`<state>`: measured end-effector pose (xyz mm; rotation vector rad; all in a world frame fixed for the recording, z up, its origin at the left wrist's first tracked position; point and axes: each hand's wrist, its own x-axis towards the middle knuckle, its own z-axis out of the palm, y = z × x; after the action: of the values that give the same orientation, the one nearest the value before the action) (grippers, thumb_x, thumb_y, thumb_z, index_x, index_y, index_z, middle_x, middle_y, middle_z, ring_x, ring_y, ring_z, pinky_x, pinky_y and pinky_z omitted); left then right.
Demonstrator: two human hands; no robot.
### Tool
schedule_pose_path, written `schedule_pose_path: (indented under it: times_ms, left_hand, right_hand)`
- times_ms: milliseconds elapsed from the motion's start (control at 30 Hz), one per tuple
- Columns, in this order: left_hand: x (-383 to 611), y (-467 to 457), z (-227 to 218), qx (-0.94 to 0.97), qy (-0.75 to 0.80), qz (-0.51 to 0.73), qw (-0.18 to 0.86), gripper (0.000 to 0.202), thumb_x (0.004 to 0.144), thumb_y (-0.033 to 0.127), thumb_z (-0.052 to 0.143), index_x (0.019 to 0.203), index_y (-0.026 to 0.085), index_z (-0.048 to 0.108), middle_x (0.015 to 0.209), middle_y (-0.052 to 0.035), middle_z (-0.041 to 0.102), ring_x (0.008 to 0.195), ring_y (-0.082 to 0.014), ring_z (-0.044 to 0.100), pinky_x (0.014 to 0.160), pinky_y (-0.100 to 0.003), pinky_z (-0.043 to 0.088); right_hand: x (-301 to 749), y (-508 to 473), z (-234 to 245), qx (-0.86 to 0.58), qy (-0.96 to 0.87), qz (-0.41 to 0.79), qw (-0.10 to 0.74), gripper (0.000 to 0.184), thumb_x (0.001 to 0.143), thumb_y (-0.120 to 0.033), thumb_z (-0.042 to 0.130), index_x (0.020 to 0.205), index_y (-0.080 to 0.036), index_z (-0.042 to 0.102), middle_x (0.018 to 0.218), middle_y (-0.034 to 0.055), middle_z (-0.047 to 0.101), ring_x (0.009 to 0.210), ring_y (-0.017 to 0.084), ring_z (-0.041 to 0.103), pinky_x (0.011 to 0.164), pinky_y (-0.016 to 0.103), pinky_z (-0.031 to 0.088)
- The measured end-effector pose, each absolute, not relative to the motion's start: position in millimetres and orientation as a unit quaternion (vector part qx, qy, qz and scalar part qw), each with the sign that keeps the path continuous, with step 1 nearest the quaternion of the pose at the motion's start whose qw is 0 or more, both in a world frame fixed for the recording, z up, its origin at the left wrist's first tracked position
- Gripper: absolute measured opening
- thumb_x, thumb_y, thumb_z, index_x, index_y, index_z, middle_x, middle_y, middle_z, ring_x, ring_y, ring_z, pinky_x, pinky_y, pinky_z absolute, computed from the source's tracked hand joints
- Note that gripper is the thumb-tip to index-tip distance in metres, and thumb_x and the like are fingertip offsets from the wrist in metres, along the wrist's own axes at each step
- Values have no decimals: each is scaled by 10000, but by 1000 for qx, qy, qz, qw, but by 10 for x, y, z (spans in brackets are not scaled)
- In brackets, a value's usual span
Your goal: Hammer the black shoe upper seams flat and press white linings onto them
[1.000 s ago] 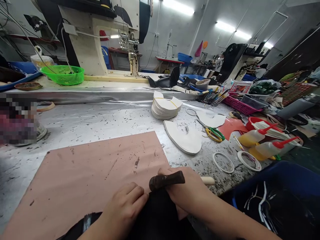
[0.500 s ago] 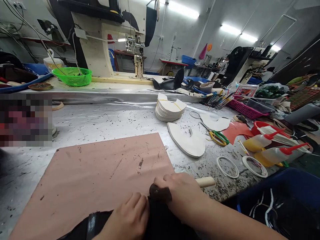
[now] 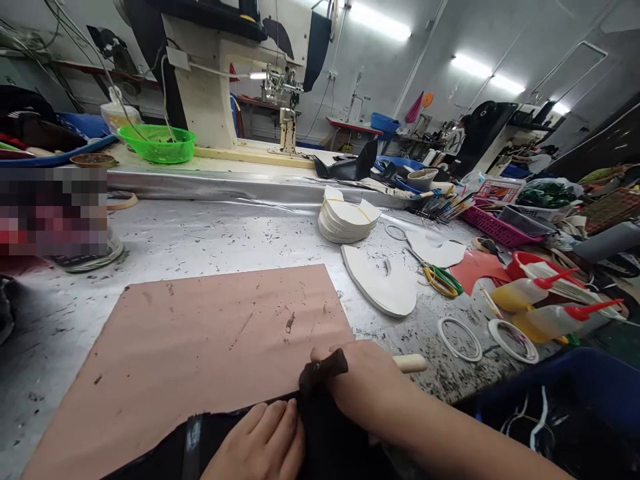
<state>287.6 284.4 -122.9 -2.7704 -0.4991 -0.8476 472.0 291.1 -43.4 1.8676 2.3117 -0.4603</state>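
My right hand (image 3: 367, 387) is closed around a hammer; its dark head (image 3: 323, 368) points left and its pale wooden handle end (image 3: 411, 363) sticks out to the right. The head rests on a piece of black material (image 3: 320, 433) at the near edge of a pink board (image 3: 200, 347). My left hand (image 3: 263, 443) lies on the black material just left of the hammer head, fingers close together and pressing down. A shiny strip (image 3: 193, 437) runs across the black material further left.
Stacked white cut-outs (image 3: 345, 217), a larger white piece (image 3: 383, 287), scissors (image 3: 440, 277), glue bottles (image 3: 545, 303), white rings (image 3: 460, 337) and a blue bin (image 3: 560, 407) lie to the right. A sewing machine (image 3: 220, 87) and green bowl (image 3: 157, 143) stand behind.
The hammer head dropped onto the black material half a second ago and has lifted slightly again. My left hand slid back toward me. The view shifted left and down.
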Motion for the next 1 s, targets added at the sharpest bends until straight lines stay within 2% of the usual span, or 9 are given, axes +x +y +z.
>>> schedule_pose_path:
  times_ms: [100, 167, 267, 367, 500, 667, 767, 900, 1000]
  left_hand:
    - [2884, 2848, -1172, -944, -148, -282, 84, 323, 872, 43, 329, 866, 107, 645, 669, -46, 623, 602, -157, 553, 564, -274, 460]
    - [2802, 2907, -1076, -950, -143, -275, 44, 325, 877, 39, 319, 879, 111, 636, 622, -29, 589, 552, -143, 529, 521, -251, 461]
    - [2483, 3084, -899, -947, -201, -239, -72, 306, 907, 97, 325, 935, 181, 617, 754, -21, 642, 637, -122, 588, 600, -200, 488]
    - [2077, 3242, -801, -927, -296, -173, -151, 173, 878, 214, 468, 966, 247, 613, 872, -5, 657, 723, -135, 633, 639, -192, 485]
    - [1825, 3251, -838, -893, -362, -72, -256, 252, 782, 118, 563, 973, 275, 612, 908, 7, 631, 809, -152, 632, 700, -215, 479]
    - [1841, 3199, -933, -866, -358, -98, -336, 225, 798, 52, 482, 881, 222, 605, 856, -2, 597, 797, -135, 594, 708, -216, 464]
    - [1801, 3195, -1006, -883, -297, -159, -326, 292, 846, 40, 392, 889, 222, 617, 865, -9, 587, 798, -116, 578, 709, -196, 451]
    - [1747, 3161, -1100, -922, -227, -225, -220, 303, 868, 20, 366, 920, 199, 605, 836, -18, 610, 754, -132, 556, 673, -224, 431]
    - [1750, 3118, -1078, -943, -202, -217, -148, 260, 880, 30, 379, 912, 166, 598, 791, -33, 603, 717, -153, 535, 651, -254, 431]
  right_hand:
    - [4664, 2918, -482, 623, 765, -152, 60, 170, 821, -116, 455, 841, -209, 596, 742, 15, 673, 603, 150, 552, 502, 286, 208]
    - [4647, 2906, -563, 609, 773, -171, 51, 162, 807, -111, 459, 839, -203, 588, 749, 12, 671, 592, 142, 535, 489, 280, 205]
    - [4663, 2878, -675, 602, 774, -197, 16, 130, 756, -108, 495, 806, -201, 571, 716, -6, 651, 573, 125, 495, 476, 255, 211]
    - [4646, 2886, -627, 606, 771, -198, 1, 160, 724, -58, 485, 757, -197, 556, 668, -24, 616, 553, 105, 459, 479, 234, 218]
    - [4422, 2939, -395, 577, 794, -179, 59, 139, 757, -79, 511, 715, -197, 571, 632, -16, 598, 552, 114, 450, 484, 258, 192]
    - [4073, 2913, -380, 571, 784, -238, 59, 150, 799, -79, 484, 782, -204, 566, 663, -26, 586, 559, 111, 454, 476, 248, 201]
    - [4003, 2885, -443, 587, 769, -238, 85, 181, 789, -49, 458, 751, -198, 554, 604, -38, 532, 524, 106, 424, 468, 253, 183]
    - [3977, 2911, -439, 596, 767, -233, 54, 202, 743, -28, 470, 742, -204, 569, 650, -34, 566, 582, 112, 454, 507, 239, 223]
    - [3927, 2941, -431, 619, 751, -226, 53, 201, 756, -42, 452, 772, -201, 574, 674, -18, 585, 596, 122, 472, 518, 241, 236]
